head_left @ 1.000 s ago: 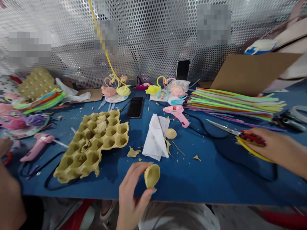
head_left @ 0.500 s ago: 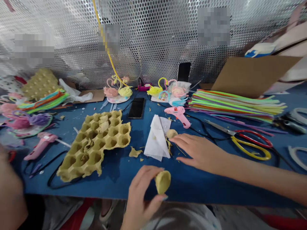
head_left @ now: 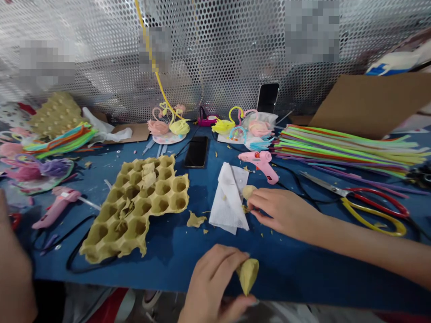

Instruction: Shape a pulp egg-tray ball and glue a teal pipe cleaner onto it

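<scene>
Near the table's front edge, my left hand pinches a cut-out egg-carton cup between thumb and fingers, its pointed side turned downward. My right hand is closed at the fingertips on a second egg-carton cup, which sits by the right edge of a folded white tissue. My fingers hide part of that cup. Torn scraps of carton lie left of the tissue. Farther left rests the large egg carton, with loose pieces in some hollows.
Behind my right hand lies a pink glue gun; scissors lie open to its right, near bundled pipe cleaners. A phone is flat at mid-table. At left are another glue gun and another person's arm.
My right fingers have closed on the cup beside the tissue. My left hand has shifted right and turned its cup, so the pointed side now faces downward. The view has turned slightly.
</scene>
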Demonstrator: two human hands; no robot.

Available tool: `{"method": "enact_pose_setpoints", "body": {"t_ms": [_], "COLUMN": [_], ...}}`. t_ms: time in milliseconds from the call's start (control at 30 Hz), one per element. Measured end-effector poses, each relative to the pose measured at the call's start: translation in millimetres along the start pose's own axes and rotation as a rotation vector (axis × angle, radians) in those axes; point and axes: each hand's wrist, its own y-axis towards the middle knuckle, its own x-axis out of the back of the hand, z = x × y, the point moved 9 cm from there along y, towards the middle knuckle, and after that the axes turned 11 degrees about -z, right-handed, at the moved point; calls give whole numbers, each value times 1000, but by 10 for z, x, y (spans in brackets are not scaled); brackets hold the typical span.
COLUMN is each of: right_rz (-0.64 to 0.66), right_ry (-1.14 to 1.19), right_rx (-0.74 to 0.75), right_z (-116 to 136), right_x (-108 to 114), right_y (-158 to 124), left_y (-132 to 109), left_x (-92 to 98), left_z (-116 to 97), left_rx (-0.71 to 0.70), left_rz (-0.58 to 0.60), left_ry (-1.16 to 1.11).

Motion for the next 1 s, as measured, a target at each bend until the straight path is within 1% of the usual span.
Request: {"method": "enact_pose_setpoints", "body": {"t_ms": [100,167,267,333,400,500,533,600,700,800,900,1000], "right_rz": [-42,-60,-69,-107,-152,-160,-145,-94,18,93,94,63], "right_ry": [4,37,138,237,306,341,310,175,-19,-28,-30,-70], "right_rx": [41,83,168,205,233,288,311,349,334,269,268,289], "right_z": [70,163,395,558,694,809,810,736,455,194,128,175], "right_x": [129,215,318,382,411,365,331,240,82,-40,-131,-192], "right_y": [131,250,458,608,743,887,916,944,921,838,761,748], "left_y": [-4,-8,-16,-22,-30,-40,-43,-45,-42,-30,-19,-17], "left_x": [4,12,17,11,-1,-14,-13,-8,2,15,28,30], "left_z": [4,4,4,11,23,42,44,42,36,22,4,0], "left_rx": [7,9,15,32,59,95,98,95,84,68,52,53], "left_rz": [0,-8,-22,-23,-19,-12,-12,-12,-8,-12,-23,-25], "left_ry": [-1,5,14,10,4,0,0,-2,-6,-2,1,-1]}}
